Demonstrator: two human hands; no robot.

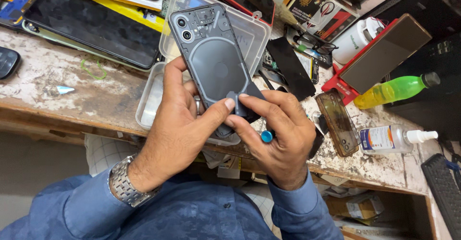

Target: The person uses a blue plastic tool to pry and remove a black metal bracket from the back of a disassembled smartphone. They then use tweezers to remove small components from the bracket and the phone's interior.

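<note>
Cluttered, paint-worn workbench (72, 84) with a clear plastic box (249, 29), black tablet (91, 26), green bottle (396, 89) and white spray bottle (394, 138). Left hand (180, 125) closed around the lower part of a dark smartphone (211, 60) held back-up above the box, thumb on its bottom end. Right hand (278, 134) pinches a small grey flat tool (239, 104) against the phone's lower edge.

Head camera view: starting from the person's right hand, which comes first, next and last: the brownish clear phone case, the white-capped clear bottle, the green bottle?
From the right hand:
1. Brownish clear phone case, lying just to its right.
2. White-capped clear bottle, farther right, on its side.
3. Green bottle, up and right, near the bench's far edge.
</note>
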